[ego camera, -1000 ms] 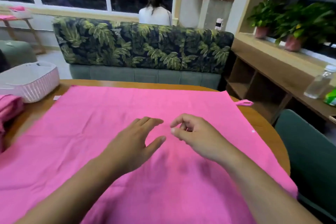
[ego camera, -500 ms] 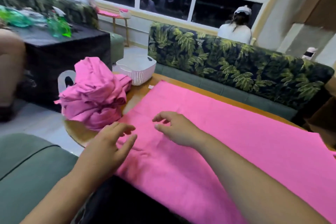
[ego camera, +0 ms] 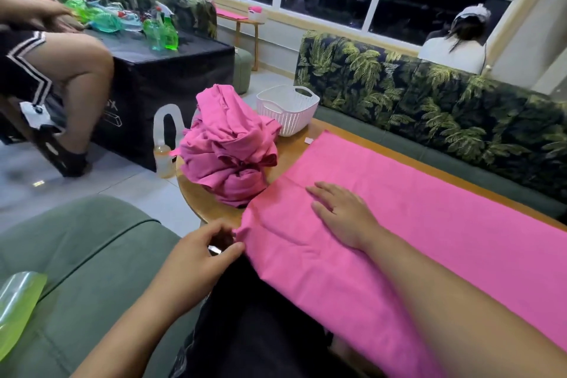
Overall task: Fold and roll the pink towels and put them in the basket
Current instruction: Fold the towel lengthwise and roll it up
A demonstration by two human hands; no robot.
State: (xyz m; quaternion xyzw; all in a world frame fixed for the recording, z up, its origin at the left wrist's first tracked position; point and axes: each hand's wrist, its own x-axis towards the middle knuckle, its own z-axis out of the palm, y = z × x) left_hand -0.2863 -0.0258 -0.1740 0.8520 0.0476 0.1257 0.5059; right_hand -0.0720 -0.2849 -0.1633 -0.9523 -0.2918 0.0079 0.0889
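At table (ego camera: 214,205) edge, left hand (ego camera: 196,258) pinching pink towel (ego camera: 429,224) corner, right hand (ego camera: 343,212) spread flat atop, tag (ego camera: 308,140) unreadable.

Round wooden table (ego camera: 196,196), flat bright-pink towel (ego camera: 429,224) spread across it, crumpled heap of pink towels (ego camera: 227,147) at nine o'clock, white slotted plastic basket (ego camera: 288,110) at eleven

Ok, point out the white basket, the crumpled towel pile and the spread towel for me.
white basket (ego camera: 294,120), head view, on its slatted front wall.
crumpled towel pile (ego camera: 227,147), head view, on the middle of the heap.
spread towel (ego camera: 429,224), head view, on bare cloth near its middle.
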